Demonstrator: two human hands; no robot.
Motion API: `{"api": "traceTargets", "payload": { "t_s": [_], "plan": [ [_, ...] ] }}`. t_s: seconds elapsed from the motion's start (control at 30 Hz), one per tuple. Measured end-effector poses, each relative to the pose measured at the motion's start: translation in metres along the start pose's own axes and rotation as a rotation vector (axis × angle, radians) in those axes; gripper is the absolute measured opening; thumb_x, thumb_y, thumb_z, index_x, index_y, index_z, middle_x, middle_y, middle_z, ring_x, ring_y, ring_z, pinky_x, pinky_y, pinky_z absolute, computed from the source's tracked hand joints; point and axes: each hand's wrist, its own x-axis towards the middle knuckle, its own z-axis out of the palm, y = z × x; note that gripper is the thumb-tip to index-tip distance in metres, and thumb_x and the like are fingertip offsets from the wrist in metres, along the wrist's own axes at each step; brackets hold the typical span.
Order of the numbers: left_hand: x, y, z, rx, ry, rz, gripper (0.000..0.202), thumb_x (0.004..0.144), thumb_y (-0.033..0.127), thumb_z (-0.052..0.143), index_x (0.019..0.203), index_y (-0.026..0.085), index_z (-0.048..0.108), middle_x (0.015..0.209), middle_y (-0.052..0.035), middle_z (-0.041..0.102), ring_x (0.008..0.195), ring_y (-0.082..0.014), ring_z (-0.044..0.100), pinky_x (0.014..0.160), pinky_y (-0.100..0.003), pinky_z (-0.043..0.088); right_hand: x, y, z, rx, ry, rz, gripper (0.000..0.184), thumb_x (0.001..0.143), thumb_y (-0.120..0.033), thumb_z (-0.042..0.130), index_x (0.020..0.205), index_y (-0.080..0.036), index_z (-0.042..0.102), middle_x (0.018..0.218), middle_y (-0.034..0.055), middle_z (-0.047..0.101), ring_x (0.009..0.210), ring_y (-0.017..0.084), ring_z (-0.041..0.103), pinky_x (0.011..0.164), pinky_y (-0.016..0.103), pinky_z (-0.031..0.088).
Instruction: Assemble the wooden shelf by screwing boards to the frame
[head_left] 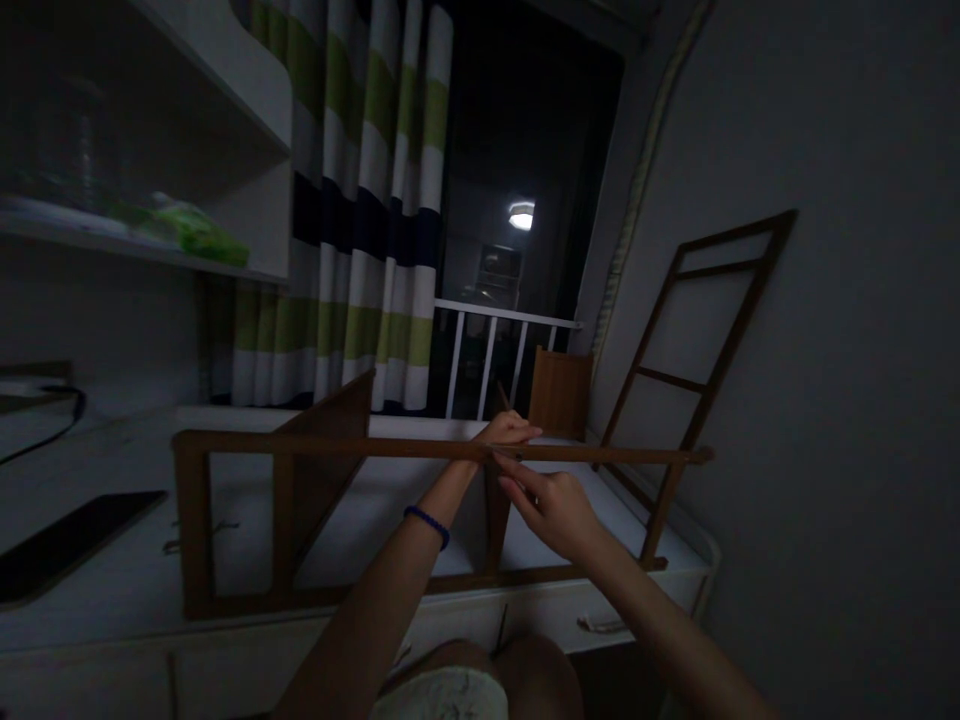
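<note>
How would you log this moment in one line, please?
left hand: beyond top bar | right hand: at top bar | wooden frame: on desk | second frame: beside wall

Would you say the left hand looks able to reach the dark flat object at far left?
Probably not directly: the left hand seems to pass through the wooden frame, which would likely block a sideways move toward the dark flat object.

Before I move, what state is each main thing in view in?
Near wooden frame: lying on its long side.
Far wooden frame: upright, tilted.
Left hand: at the near frame's top rail, hold unclear.
Right hand: touching that rail.
Dark slab: lying flat.
Curtain: partly open.
Drawer: shut.
Lamp: lit.
</note>
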Motion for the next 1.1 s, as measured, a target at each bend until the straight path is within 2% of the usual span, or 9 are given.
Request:
{"api": "traceTargets", "payload": {
  "t_s": [0.07,0.13,0.3,0.4,0.6,0.7,0.87,0.97,1.1],
  "plan": [
    [0.0,0.001,-0.001,-0.002,-0.004,-0.003,0.047,0.069,0.043,0.055,0.037,0.015,0.038,0.04,0.0055,0.034,0.046,-0.0065,0.038,0.046,-0.019,0.031,0.002,-0.002,-0.003,-0.068,0.026,0.007,0.038,0.087,-0.037,0.034,0.122,-0.026,0.043,0.059,-0.0018,0.064,0.049,0.014,0.058,0.049,0.022,0.033],
    [-0.001,0.002,0.0,-0.006,-0.002,-0.001,0.047,0.069,0.043,0.055,0.037,0.015,0.037,0.041,0.0056,0.034,0.046,-0.0064,0.038,0.047,-0.02,0.032,0.004,-0.001,-0.007,-0.086,0.066,0.034,0.037,0.087,-0.037,0.034,0.12,-0.026,0.046,0.059,-0.0009,0.064,0.051,0.015,0.059,0.049,0.022,0.034],
    [-0.001,0.001,0.001,-0.009,0.013,0.021,0.045,0.07,0.042,0.054,0.037,0.014,0.04,0.042,0.0051,0.034,0.048,-0.0072,0.038,0.051,-0.021,0.032,-0.003,0.015,-0.01,0.038,0.158,0.134,0.034,0.087,-0.036,0.033,0.111,-0.022,0.053,0.059,-0.0011,0.063,0.051,0.012,0.058,0.051,0.02,0.035],
    [0.0,0.0,0.002,-0.005,0.019,0.037,0.044,0.069,0.04,0.054,0.036,0.015,0.04,0.041,0.0054,0.033,0.048,-0.0072,0.037,0.052,-0.021,0.031,-0.017,0.029,0.0,0.061,0.169,0.197,0.038,0.087,-0.038,0.031,0.113,-0.018,0.05,0.053,-0.002,0.059,0.044,0.012,0.055,0.047,0.02,0.034],
    [-0.001,0.001,0.002,0.003,0.018,0.057,0.045,0.07,0.039,0.051,0.036,0.015,0.035,0.04,0.0061,0.031,0.046,-0.0065,0.034,0.053,-0.022,0.03,-0.036,0.041,0.023,-0.021,0.152,0.197,0.038,0.088,-0.038,0.03,0.112,-0.017,0.051,0.049,-0.0024,0.058,0.043,0.012,0.056,0.046,0.02,0.033],
    [-0.002,0.003,0.001,0.002,0.01,0.055,0.045,0.07,0.04,0.051,0.036,0.015,0.034,0.041,0.0061,0.032,0.046,-0.0063,0.034,0.052,-0.021,0.03,-0.035,0.037,0.026,-0.062,0.101,0.162,0.034,0.088,-0.035,0.031,0.11,-0.02,0.052,0.053,-0.0022,0.061,0.046,0.012,0.058,0.046,0.02,0.032],
    [0.0,0.001,0.002,-0.006,0.002,0.046,0.044,0.07,0.042,0.051,0.037,0.015,0.038,0.041,0.0054,0.033,0.047,-0.0068,0.035,0.049,-0.021,0.028,-0.029,0.02,0.016,-0.254,-0.028,0.023,0.031,0.086,-0.027,0.036,0.114,-0.026,0.049,0.064,-0.0016,0.066,0.049,0.011,0.06,0.042,0.021,0.028],
    [0.001,-0.001,0.002,-0.008,0.005,0.048,0.045,0.07,0.042,0.052,0.037,0.015,0.038,0.041,0.0049,0.034,0.048,-0.0073,0.036,0.05,-0.021,0.029,-0.023,0.007,0.009,-0.381,-0.105,-0.052,0.037,0.083,-0.021,0.04,0.119,-0.026,0.044,0.059,-0.0015,0.064,0.048,0.014,0.059,0.04,0.023,0.024],
    [0.001,-0.002,0.001,-0.005,0.008,0.043,0.045,0.07,0.043,0.051,0.037,0.015,0.039,0.041,0.005,0.033,0.049,-0.0076,0.037,0.052,-0.021,0.03,-0.014,-0.007,0.001,-0.445,-0.153,-0.136,0.05,0.08,-0.015,0.04,0.128,-0.025,0.03,0.063,0.0005,0.063,0.05,0.014,0.059,0.04,0.022,0.024]
  ]
}}
